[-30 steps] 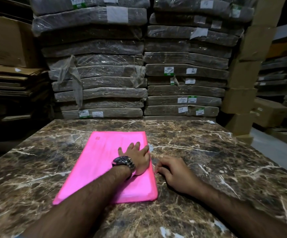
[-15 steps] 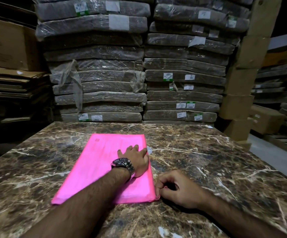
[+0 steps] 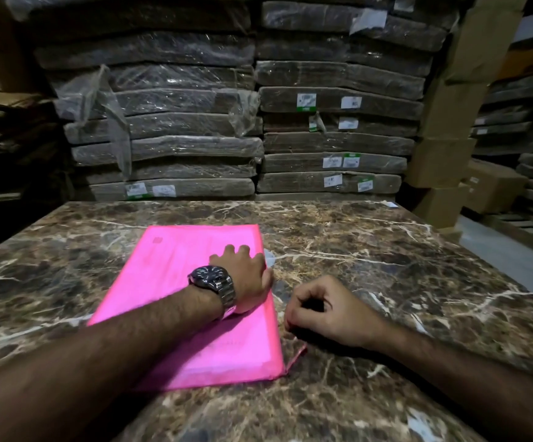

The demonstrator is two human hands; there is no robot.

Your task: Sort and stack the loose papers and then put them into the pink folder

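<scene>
I count one bright pink flat plastic folder [image 3: 169,282], two bare hands and one dark-faced metal wristwatch [image 3: 211,279] on the left wrist. The folder lies closed on the brown veined marble table [image 3: 386,266], a little left of centre, angled away from me. The left hand [image 3: 246,279] rests on the folder's right half with its fingers spread and nearly straight, pressing down near the right edge. The right hand [image 3: 332,311] sits on the marble just beside that edge, fingers curled in towards the thumb. I cannot tell whether they pinch anything. One thin pink flap [image 3: 297,354] pokes out at the folder's near right corner.

Beyond the table's far edge stand two stacks of flat grey bundles wrapped in clear plastic, one on the left [image 3: 179,148] and one on the right [image 3: 335,138]. A column of plain cardboard boxes [image 3: 440,161] rises to their right. My left forearm crosses the folder's near half and hides part of its cover.

Compared with half a second ago, the right hand has left the near right corner, which it was touching, and now sits farther up the edge. The flap was not showing then. The left hand is where it was.
</scene>
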